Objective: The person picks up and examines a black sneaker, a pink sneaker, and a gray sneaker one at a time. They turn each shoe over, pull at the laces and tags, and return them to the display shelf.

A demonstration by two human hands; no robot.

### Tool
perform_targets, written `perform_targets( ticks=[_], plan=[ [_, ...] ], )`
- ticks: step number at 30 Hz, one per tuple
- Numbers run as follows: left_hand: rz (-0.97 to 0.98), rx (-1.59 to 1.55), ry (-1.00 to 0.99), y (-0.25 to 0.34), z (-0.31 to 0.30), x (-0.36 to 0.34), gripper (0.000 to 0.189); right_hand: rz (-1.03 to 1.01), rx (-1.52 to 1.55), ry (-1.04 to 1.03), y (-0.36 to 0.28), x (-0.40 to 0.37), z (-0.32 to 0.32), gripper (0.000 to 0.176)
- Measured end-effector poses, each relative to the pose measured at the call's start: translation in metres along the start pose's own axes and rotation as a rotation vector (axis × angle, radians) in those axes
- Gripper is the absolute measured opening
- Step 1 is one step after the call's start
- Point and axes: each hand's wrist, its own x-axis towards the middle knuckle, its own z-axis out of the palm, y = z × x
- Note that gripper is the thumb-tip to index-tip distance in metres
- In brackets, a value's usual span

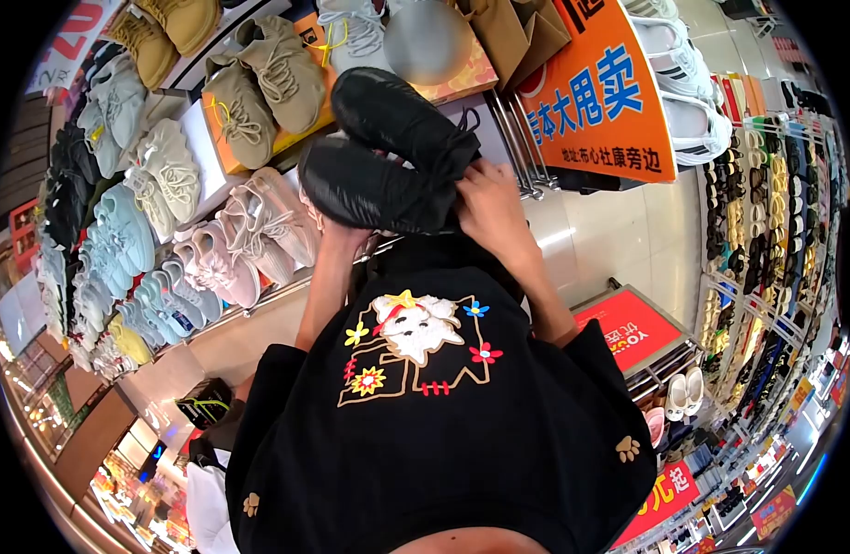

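A pair of black shoes (383,152) is held in front of my chest, toes pointing left, over the edge of a shoe display. My left hand (337,231) supports the nearer shoe from below; its fingers are mostly hidden under the shoe. At the heel end, my right hand (491,203) has its fingers closed on the black shoes near their laces. Just beyond the pair, tan lace-up shoes (282,78) rest on an orange box (229,152). Pink knit shoes (270,226) lie to the left of my left hand.
Rows of light blue shoes (120,226) fill the rack on the left. An orange sign (600,102) stands at the upper right, above metal rails (517,138). A red sign (632,328) lies at the right, with hanging goods on a wall rack (766,222) farther right.
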Motion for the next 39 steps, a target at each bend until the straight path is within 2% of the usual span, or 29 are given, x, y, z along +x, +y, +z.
perform_targets(
  ticks=[1,2,3,5,6,7,9,10,14,17,19,21,24,27,29,30,31,33,37,39],
  plan=[
    [-0.138,-0.250,-0.334,0.005,-0.002,0.002,0.056,-0.028,-0.071,0.012,0.003,0.003,-0.002,0.017],
    [-0.069,0.049,-0.485,0.009,-0.004,0.002,0.045,-0.032,-0.054,0.076,0.005,0.007,-0.002,0.016],
    [-0.120,0.096,-0.265,0.014,0.002,0.001,0.040,-0.031,-0.054,0.080,0.006,0.010,-0.004,0.016],
    [-0.177,0.268,-0.542,0.014,0.014,0.000,0.085,-0.119,-0.154,0.138,0.009,0.015,-0.013,0.014],
    [0.036,0.566,-0.486,0.028,-0.036,0.011,0.057,-0.116,-0.168,0.140,0.011,0.015,-0.014,0.015],
    [0.036,0.569,-0.490,0.028,-0.035,0.008,0.057,-0.115,-0.169,0.145,0.013,0.016,-0.017,0.015],
    [0.056,0.273,0.091,0.023,-0.032,-0.009,0.061,-0.166,-0.168,0.121,0.018,0.017,-0.022,0.018],
    [0.074,0.465,0.081,0.017,-0.015,-0.020,0.064,-0.167,-0.173,0.125,0.020,0.018,-0.023,0.018],
    [0.066,0.331,0.091,0.016,-0.028,-0.016,0.065,-0.251,-0.114,0.100,0.026,0.022,-0.022,0.021],
    [0.034,0.270,-0.014,0.011,-0.007,-0.011,0.075,-0.278,-0.105,0.098,0.028,0.029,-0.025,0.022],
    [-0.142,0.242,-0.368,0.009,0.006,-0.010,0.085,-0.282,-0.109,0.085,0.032,0.032,-0.026,0.023],
    [-0.147,0.160,-0.342,0.001,0.013,-0.013,0.091,-0.304,-0.101,0.078,0.041,0.035,-0.026,0.024],
    [-0.133,0.240,-0.289,-0.003,0.011,-0.014,0.085,-0.332,-0.124,0.055,0.052,0.036,-0.027,0.025],
    [-0.082,0.146,-0.204,-0.021,0.003,-0.016,0.078,-0.351,-0.148,-0.003,0.060,0.035,-0.032,0.022],
    [-0.027,0.186,-0.160,-0.028,-0.005,-0.014,0.070,-0.354,-0.153,-0.041,0.064,0.036,-0.034,0.020],
    [0.070,0.409,-0.124,-0.032,-0.008,-0.013,0.068,-0.380,-0.156,-0.076,0.066,0.036,-0.035,0.021],
    [0.063,0.408,-0.123,-0.034,-0.012,-0.015,0.068,-0.406,-0.160,-0.111,0.069,0.037,-0.036,0.022],
    [-0.236,0.254,0.096,-0.038,-0.014,-0.026,0.068,-0.420,-0.158,-0.148,0.078,0.038,-0.027,0.024],
    [-0.377,0.259,-0.033,-0.054,-0.057,-0.027,0.065,-0.471,-0.155,-0.253,0.090,0.042,-0.014,0.026],
    [-0.424,0.228,-0.028,-0.065,-0.071,-0.029,0.065,-0.500,-0.163,-0.273,0.092,0.045,-0.009,0.024]
  ],
)
